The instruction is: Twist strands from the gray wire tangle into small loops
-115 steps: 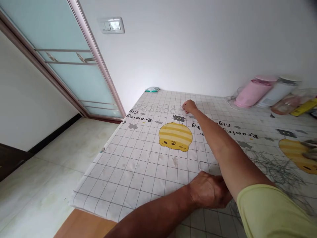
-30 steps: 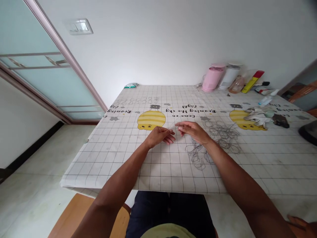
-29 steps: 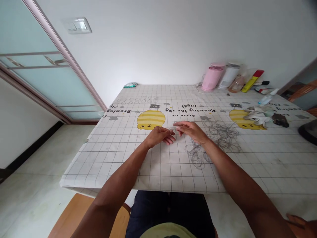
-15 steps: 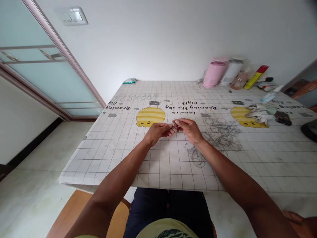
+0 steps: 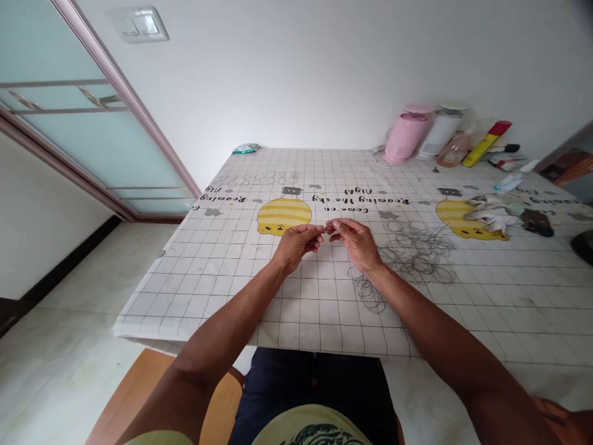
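Both hands meet over the middle of the table, fingertips almost touching. My left hand [image 5: 298,243] is closed in a pinch, thumb against forefinger, on what looks like thin wire; its shape is too small to make out. My right hand [image 5: 354,240] also pinches at the same spot, its other fingers curled. Beside and partly behind my right forearm lies a loose tangle of thin dark wire loops [image 5: 417,250]. Farther back on the left, several thin loops [image 5: 259,179] lie in a row on the checked tablecloth [image 5: 222,290].
Along the wall stand a pink cylinder [image 5: 406,137], a white cylinder [image 5: 438,136], a bottle [image 5: 450,150] and a yellow-red box [image 5: 486,145]. A crumpled cloth [image 5: 493,213] and a clear bottle [image 5: 514,178] lie on the right. A green packet [image 5: 245,148] is at the far left corner.
My fingertips have shifted slightly, with a small gap now between the two hands. The whole view has moved a little; the wire tangle stays in place.
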A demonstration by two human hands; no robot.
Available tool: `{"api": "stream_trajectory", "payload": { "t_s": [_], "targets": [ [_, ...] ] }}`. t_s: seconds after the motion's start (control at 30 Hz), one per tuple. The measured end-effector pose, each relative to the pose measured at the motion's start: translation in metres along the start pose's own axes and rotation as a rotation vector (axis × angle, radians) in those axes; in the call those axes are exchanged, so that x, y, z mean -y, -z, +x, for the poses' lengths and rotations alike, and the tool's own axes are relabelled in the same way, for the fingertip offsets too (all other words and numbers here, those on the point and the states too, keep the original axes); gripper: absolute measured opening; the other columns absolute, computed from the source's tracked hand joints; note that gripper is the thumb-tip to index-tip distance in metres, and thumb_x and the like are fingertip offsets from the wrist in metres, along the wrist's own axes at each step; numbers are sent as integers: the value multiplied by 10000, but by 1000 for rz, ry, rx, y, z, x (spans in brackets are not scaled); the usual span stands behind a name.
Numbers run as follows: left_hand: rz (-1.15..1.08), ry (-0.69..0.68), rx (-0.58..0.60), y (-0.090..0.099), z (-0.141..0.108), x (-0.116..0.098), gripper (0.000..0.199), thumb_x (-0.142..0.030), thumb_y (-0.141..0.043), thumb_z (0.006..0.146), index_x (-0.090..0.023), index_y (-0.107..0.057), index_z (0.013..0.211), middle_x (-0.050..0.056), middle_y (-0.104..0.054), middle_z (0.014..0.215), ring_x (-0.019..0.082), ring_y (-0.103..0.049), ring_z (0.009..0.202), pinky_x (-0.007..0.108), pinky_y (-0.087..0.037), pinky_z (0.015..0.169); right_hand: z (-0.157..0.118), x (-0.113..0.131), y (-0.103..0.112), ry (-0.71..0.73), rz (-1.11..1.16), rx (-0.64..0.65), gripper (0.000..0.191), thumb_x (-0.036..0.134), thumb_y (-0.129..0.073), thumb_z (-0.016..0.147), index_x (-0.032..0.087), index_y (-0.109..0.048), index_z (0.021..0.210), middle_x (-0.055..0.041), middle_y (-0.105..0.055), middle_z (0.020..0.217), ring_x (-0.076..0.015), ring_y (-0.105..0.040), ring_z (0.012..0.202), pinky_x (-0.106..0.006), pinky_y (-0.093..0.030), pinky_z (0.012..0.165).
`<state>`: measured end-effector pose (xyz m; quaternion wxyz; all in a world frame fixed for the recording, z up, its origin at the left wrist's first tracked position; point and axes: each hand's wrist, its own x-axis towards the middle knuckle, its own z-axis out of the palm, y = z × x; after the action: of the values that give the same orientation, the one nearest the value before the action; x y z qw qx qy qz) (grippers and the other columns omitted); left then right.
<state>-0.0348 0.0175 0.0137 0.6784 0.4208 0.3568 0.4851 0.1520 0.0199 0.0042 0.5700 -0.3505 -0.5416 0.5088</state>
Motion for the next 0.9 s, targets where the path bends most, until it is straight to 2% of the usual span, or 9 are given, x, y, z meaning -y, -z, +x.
{"api": "stream_trajectory", "payload": {
  "t_s": [0.13,0.27,0.47,0.67,0.73,0.83,0.9],
  "targets": [
    [52,-16,13,1,-2,-3,348,-460,-901,799,-132,-801,860,38,-674,757,98,-557,646,250,-428,598,0,2,2,0,126,7,267,523,-776,960,261,-790,1008,-78,-805,1091,-251,-760,1053,-399,-613,899],
    [120,-37,34,2,-3,-3,342,-469,-895,802,-138,-818,840,36,-665,729,93,-533,625,253,-411,588,1,6,8,-16,169,15,320,580,-767,951,265,-726,989,-77,-822,1071,-269,-780,1059,-451,-613,960],
    [243,-13,101,4,-5,-6,371,-504,-885,802,-145,-833,878,19,-634,651,98,-521,568,261,-388,542,1,17,15,-36,101,82,362,612,-735,965,256,-673,947,-86,-831,1002,-279,-792,1024,-487,-619,975],
    [185,86,142,5,-3,-8,371,-471,-912,792,-130,-778,851,22,-635,707,89,-547,579,245,-412,535,0,19,14,-45,97,127,384,630,-748,948,251,-699,979,-100,-826,1072,-283,-792,1021,-489,-640,936],
    [187,20,123,4,-3,-7,376,-469,-895,819,-140,-772,955,28,-657,774,95,-571,598,244,-428,537,1,18,13,-23,89,80,373,620,-745,955,249,-719,994,-100,-821,1090,-283,-788,1050,-470,-642,933],
    [316,-211,45,-1,-7,-5,467,-457,-875,849,-200,-716,1206,43,-710,947,117,-628,670,251,-468,563,2,16,15,19,72,-24,376,627,-735,960,256,-732,1023,-98,-815,1118,-286,-783,1082,-453,-645,923],
    [480,-354,-12,-6,-11,-3,463,-458,-873,856,-228,-692,1215,57,-727,1074,116,-638,709,256,-493,602,2,17,16,36,53,-68,397,654,-723,956,264,-734,1030,-93,-812,1129,-286,-778,1099,-444,-648,916]
  ]
}}
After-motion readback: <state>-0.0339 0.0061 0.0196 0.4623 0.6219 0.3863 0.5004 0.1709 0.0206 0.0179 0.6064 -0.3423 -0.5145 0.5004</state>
